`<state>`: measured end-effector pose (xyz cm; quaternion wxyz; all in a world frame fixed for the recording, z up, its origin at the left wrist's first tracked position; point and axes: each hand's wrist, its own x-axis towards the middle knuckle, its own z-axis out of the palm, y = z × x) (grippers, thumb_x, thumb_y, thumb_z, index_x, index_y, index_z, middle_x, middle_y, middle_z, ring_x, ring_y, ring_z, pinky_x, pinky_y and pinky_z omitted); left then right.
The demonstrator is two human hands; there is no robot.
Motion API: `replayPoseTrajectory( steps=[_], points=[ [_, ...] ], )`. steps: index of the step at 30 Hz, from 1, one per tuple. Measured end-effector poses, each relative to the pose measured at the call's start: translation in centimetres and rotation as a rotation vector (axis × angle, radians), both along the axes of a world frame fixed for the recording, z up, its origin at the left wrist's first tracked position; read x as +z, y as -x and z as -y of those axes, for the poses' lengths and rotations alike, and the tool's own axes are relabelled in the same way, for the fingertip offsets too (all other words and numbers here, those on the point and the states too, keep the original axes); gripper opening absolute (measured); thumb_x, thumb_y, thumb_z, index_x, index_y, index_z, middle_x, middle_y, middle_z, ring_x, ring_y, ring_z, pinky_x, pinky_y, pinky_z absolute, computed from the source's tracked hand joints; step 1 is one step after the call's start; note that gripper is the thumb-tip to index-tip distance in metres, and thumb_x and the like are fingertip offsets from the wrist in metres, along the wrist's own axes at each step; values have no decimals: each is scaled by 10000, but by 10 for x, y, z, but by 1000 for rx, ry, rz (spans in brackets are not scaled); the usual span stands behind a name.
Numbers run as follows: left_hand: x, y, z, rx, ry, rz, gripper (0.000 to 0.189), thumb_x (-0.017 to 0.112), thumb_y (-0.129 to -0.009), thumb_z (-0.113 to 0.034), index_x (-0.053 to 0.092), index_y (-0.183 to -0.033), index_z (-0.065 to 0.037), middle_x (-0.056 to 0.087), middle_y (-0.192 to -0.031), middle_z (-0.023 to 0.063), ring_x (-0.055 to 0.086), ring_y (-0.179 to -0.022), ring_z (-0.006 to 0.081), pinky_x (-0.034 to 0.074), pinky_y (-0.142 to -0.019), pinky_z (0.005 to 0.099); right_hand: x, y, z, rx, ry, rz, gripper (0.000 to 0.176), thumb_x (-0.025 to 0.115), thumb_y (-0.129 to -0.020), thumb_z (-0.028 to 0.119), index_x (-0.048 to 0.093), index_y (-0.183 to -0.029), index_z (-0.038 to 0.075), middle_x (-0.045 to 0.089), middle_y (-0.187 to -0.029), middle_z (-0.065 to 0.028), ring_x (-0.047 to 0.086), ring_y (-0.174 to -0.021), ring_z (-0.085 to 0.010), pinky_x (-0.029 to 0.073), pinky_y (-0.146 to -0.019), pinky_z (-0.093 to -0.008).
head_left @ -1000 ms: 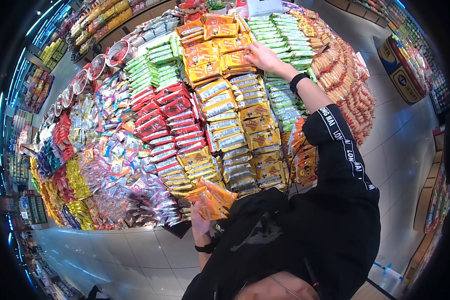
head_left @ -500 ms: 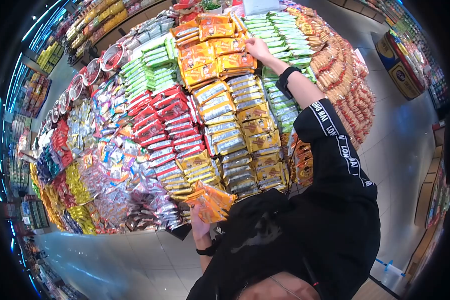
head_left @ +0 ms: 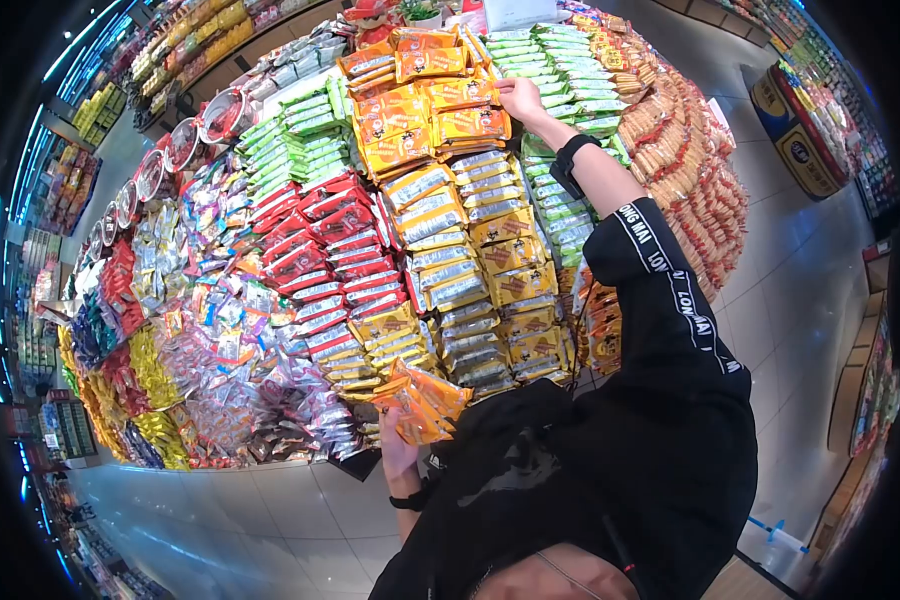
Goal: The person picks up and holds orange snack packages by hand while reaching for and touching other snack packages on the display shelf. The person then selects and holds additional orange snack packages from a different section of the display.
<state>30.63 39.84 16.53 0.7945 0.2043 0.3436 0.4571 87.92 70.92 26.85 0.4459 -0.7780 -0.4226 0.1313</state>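
Observation:
In the lower middle, my left hand (head_left: 398, 448) is closed round a few orange snack packets (head_left: 425, 402), fanned out near my chest. Farther off, my right hand (head_left: 520, 98) has its fingers pinched at the right edge of an orange packet (head_left: 467, 94) in the upper stack. The fingertips are partly hidden there. Below that packet lies another orange one (head_left: 472, 126), printed with lettering and a small cartoon figure. Rows of yellow-and-silver packets (head_left: 432, 217) run from the orange stack towards me.
Red packets (head_left: 345, 225) and green packets (head_left: 305, 130) lie left of the orange stack, with more green packets (head_left: 565, 70) to its right. Brown-and-red snacks (head_left: 680, 170) curve along the right edge. Clear bins (head_left: 222, 115) line the far left. Tiled floor (head_left: 770, 270) surrounds the display.
Little differs. The view has shifted very slightly, and my right hand stays at the edge of the orange packet. My left hand keeps hold of its packets.

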Motion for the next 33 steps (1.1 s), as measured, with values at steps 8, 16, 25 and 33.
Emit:
replayPoseTrajectory(
  steps=[8, 16, 25, 33],
  points=[
    [-1, -1, 2, -7, 8, 12, 477, 587, -961, -303, 468, -1356, -65, 586, -1291, 89, 579, -1173, 256, 473, -1005, 437, -2, -4, 1, -1, 19, 3, 303, 584, -823, 61, 746, -1078, 89, 732, -1008, -115, 695, -930, -197, 521, -835, -300],
    [7, -4, 1, 34, 65, 57, 473, 600, -952, -206, 429, -1366, -55, 579, -1269, 95, 593, -1142, 224, 499, -975, 398, -5, -9, 0, 42, 1, 20, 309, 612, -843, 182, 717, -1106, 60, 727, -1030, -127, 693, -969, -221, 523, -859, -331],
    [-5, 3, 6, -24, -19, 28, 437, 545, -987, -294, 470, -1354, -69, 592, -1280, 77, 582, -1160, 231, 467, -1009, 406, 14, -7, 27, -70, 246, 324, 437, 630, -886, 390, 684, -1000, -28, 722, -995, -151, 709, -898, -213, 555, -772, -366],
    [2, -4, 5, 5, 41, 15, 392, 577, -975, -271, 515, -1297, -55, 616, -1227, 63, 600, -1122, 205, 486, -982, 376, 17, 35, 54, 296, 634, -395, 797, 598, -845, 676, 587, -1025, -100, 657, -869, -141, 726, -703, -219, 580, -527, -244]
  ],
)
